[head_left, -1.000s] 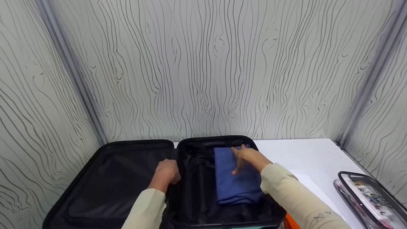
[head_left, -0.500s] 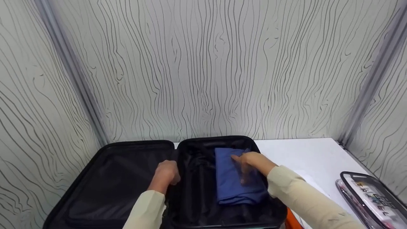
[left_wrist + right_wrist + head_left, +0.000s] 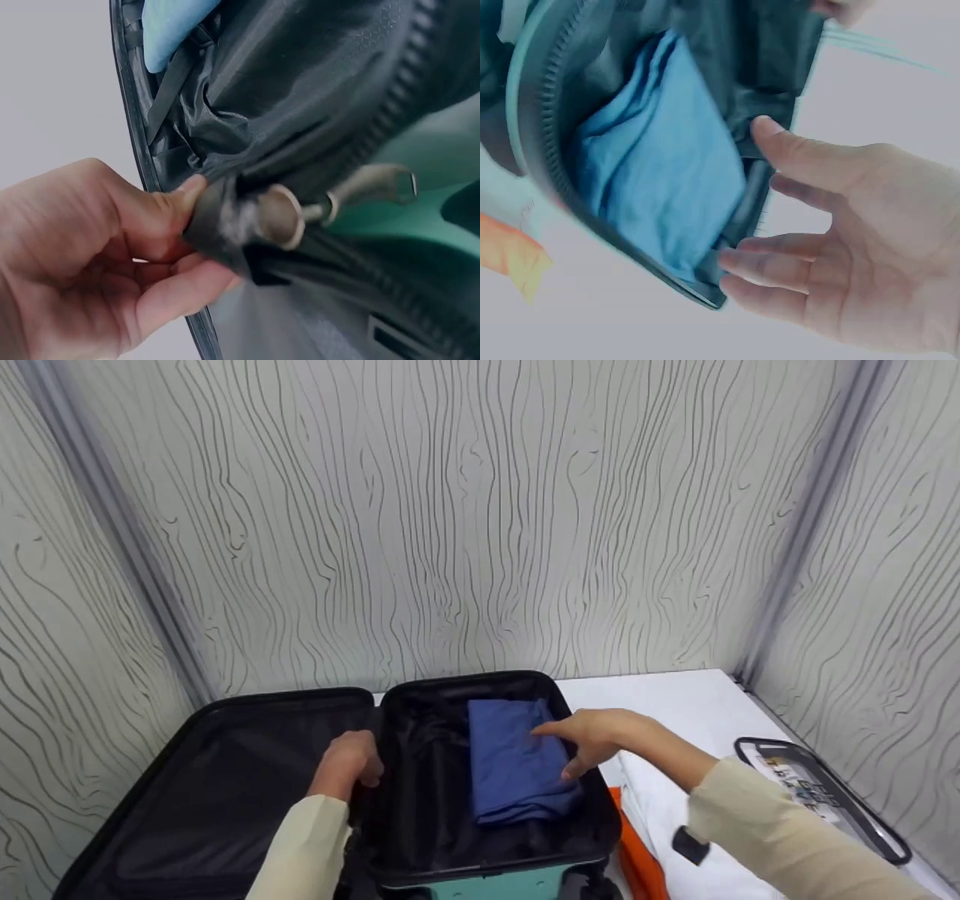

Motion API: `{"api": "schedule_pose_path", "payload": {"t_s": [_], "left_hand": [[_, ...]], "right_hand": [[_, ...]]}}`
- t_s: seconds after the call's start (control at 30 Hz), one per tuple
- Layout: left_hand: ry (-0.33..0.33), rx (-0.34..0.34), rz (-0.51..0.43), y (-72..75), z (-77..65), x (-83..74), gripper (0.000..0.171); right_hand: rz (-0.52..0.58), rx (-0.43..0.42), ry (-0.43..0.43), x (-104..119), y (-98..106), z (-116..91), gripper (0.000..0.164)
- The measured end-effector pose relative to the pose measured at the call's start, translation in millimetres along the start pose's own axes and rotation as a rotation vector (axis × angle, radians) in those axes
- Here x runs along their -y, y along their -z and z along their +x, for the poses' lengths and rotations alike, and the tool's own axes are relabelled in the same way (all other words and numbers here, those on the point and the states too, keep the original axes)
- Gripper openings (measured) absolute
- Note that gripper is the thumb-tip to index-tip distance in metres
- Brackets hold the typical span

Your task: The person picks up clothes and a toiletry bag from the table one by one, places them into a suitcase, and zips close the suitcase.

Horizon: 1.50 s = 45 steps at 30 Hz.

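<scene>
Open suitcase (image 3: 480, 855) on the worktop (image 3: 675, 701), blue folded cloth (image 3: 514, 757) sitting in its right half.

My left hand (image 3: 346, 761) is at the middle spine between the two halves, and in the left wrist view its grip is pinched round a fold of the black lining (image 3: 225, 225) right beside a zipper pull (image 3: 375, 184). My right hand (image 3: 592, 735) has an open, relaxed grip with nothing in it, fingers spread over the right edge of the cloth and the suitcase rim; can't tell for sure whether the fingertips touch the fabric. The cloth lies flat against the far right part of that half, up near the far wall of the case. Off to the right on the worktop there's something orange (image 3: 637, 862) just beside the case, white fabric (image 3: 675, 825) next to that, and a clear pouch (image 3: 821, 802) with a black border further right.
</scene>
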<state>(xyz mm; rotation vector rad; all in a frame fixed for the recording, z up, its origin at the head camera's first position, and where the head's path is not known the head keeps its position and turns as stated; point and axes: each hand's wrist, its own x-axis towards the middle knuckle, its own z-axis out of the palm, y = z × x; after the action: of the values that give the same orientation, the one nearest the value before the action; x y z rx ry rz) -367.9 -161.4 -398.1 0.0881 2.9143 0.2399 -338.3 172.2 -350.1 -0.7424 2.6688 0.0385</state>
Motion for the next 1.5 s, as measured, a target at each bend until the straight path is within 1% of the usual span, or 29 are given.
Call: {"api": "schedule_pose_path", "payload": {"t_s": [0.1,0.2,0.37,0.5,0.63,0.77,0.83,0.93,1.0,1.07,1.17,1.23,1.27,1.33,1.4,1.43,1.5], "left_hand": [[0.003,0.005,-0.021,1.0,-0.3,4.5,0.015],[0.004,0.004,-0.034,1.0,-0.2,5.4,0.014],[0.014,0.004,-0.043,-3.7,-2.6,8.9,0.014],[0.016,0.023,-0.068,-3.9,-5.3,13.7,0.014],[0.019,0.037,-0.082,0.2,-7.9,17.6,0.011],[0.016,0.027,-0.076,2.8,-10.4,19.3,0.007],[0.013,0.021,-0.075,3.6,-11.1,18.5,0.007],[0.010,0.012,-0.065,4.3,-9.7,15.4,0.009],[0.008,0.004,-0.058,4.2,-7.7,12.9,0.011],[0.010,0.001,-0.048,3.5,-5.9,10.7,0.011],[0.021,0.007,-0.042,1.1,-4.2,9.0,0.012],[0.021,0.009,-0.037,-0.5,-4.0,8.5,0.012],[0.021,0.009,-0.035,-1.3,-3.8,8.5,0.013],[0.020,0.009,-0.030,-2.3,-3.9,8.5,0.014],[0.015,0.005,-0.024,-3.2,-4.1,8.7,0.014],[0.014,0.003,-0.022,-3.7,-4.2,9.0,0.014],[0.014,0.007,-0.031,-4.7,-5.0,9.5,0.013]], "right_hand": [[0.046,-0.073,0.058,-4,3,-23,0.068],[0.096,-0.147,0.091,-14,-3,-39,0.064],[0.207,-0.284,0.146,-37,-23,-54,0.057],[0.303,-0.350,0.140,-61,-41,-65,0.054],[0.371,-0.379,0.064,-88,-61,-72,0.054],[0.392,-0.398,-0.056,-113,-84,-77,0.055],[0.384,-0.411,-0.116,-124,-95,-80,0.055],[0.429,-0.410,-0.189,-138,-111,-85,0.057],[0.480,-0.386,-0.237,-145,-120,-89,0.059],[0.561,-0.336,-0.291,-149,-128,-90,0.064],[0.665,-0.252,-0.390,-150,-138,-92,0.068],[0.725,-0.219,-0.455,-148,-144,-93,0.067],[0.742,-0.210,-0.480,-147,-147,-93,0.064],[0.766,-0.214,-0.512,-146,-152,-92,0.049],[0.785,-0.223,-0.525,-149,-159,-90,0.035],[0.803,-0.222,-0.527,-151,-162,-89,0.034],[0.883,-0.221,-0.524,-157,-169,-89,0.034]]}}
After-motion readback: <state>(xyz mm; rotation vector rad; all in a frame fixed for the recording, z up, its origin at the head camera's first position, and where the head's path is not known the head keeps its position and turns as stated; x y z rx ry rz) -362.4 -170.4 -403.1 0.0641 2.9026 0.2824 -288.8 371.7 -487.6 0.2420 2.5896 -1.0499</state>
